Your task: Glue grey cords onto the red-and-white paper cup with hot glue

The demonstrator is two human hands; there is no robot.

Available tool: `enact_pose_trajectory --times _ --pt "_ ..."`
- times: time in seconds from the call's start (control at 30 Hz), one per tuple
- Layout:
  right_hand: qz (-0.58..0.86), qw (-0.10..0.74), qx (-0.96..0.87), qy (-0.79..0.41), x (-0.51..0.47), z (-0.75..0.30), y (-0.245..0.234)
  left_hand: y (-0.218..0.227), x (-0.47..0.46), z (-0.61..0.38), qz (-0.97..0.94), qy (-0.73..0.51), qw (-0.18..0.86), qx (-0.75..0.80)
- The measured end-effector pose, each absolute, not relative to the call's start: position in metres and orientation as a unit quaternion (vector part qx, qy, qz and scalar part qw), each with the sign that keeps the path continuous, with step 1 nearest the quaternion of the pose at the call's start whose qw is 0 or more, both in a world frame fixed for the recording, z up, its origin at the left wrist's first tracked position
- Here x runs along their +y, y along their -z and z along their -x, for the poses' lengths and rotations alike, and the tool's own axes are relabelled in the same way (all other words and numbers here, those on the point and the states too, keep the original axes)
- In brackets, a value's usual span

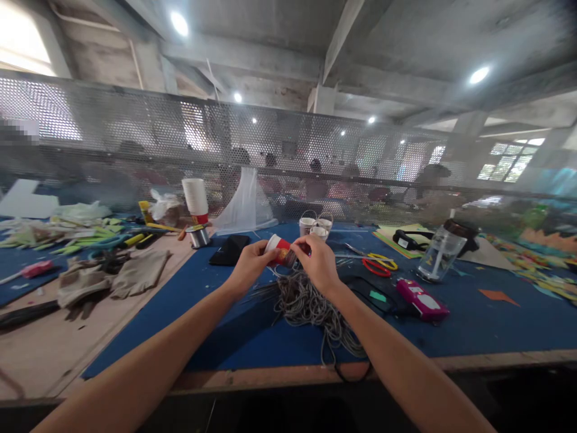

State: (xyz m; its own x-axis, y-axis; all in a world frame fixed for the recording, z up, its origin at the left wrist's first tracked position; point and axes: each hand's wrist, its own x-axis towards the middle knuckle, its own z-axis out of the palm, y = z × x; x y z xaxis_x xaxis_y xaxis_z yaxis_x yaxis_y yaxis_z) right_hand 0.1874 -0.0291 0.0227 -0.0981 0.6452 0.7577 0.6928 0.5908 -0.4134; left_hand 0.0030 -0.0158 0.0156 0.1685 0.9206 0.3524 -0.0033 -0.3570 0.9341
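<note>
Both my hands hold a small red and white paper cup (280, 249) on its side above the blue mat (473, 325). My left hand (249, 264) grips the cup's white rim end, fingers curled round it. My right hand (318, 261) pinches the cup's red end, fingers closed. A tangled heap of grey cord (311, 307) lies on the mat just below my hands and trails toward the table's near edge.
Two white cups with wire handles (315, 226) stand behind my hands. Yellow and red scissors (378, 264), a pink device (421, 299), a clear jar (439, 252), a black pouch (229, 249) and a cup stack (195, 198) lie around. A perforated metal screen (288, 144) backs the table; people sit beyond.
</note>
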Motion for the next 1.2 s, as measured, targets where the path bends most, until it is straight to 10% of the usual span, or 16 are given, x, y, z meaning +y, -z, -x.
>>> enact_pose_trajectory --times 1.2 --pt "0.476 0.478 -0.738 0.011 -0.0262 -0.1912 -0.0246 -0.0186 -0.0165 -0.0024 -0.663 -0.501 0.403 0.383"
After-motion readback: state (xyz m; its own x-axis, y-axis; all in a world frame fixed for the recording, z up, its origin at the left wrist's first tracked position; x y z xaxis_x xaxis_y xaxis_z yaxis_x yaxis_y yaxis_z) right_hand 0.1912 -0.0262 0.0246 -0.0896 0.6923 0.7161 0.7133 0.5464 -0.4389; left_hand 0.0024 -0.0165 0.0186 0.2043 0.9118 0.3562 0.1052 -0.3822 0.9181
